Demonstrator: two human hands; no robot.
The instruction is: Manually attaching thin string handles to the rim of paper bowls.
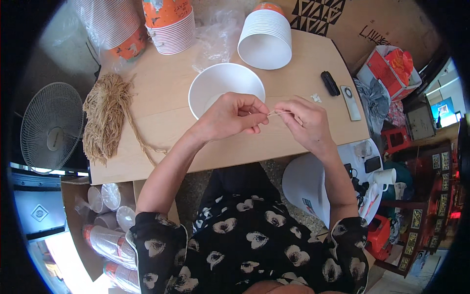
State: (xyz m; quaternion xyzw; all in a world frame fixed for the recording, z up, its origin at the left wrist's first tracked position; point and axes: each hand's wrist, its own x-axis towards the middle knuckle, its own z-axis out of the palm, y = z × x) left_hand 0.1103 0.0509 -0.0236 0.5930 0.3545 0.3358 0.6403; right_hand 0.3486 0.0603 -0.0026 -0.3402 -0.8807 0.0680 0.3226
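My left hand and my right hand are raised over the near part of the table, fingertips pinched. Between them runs a short, thin, pale string, gripped at both ends. Just behind my left hand stands a wide white paper tub, its mouth facing up and partly covered by that hand. To the left lies a thick bundle of tan string, with a loose tail of strands trailing toward my left forearm. My fingers hide the ends of the held piece.
Nested white tubs lie at the back, beside crumpled clear plastic and orange-and-white stacks. A black object and a pale remote sit at right. A fan stands left; a box of wrapped cups is below.
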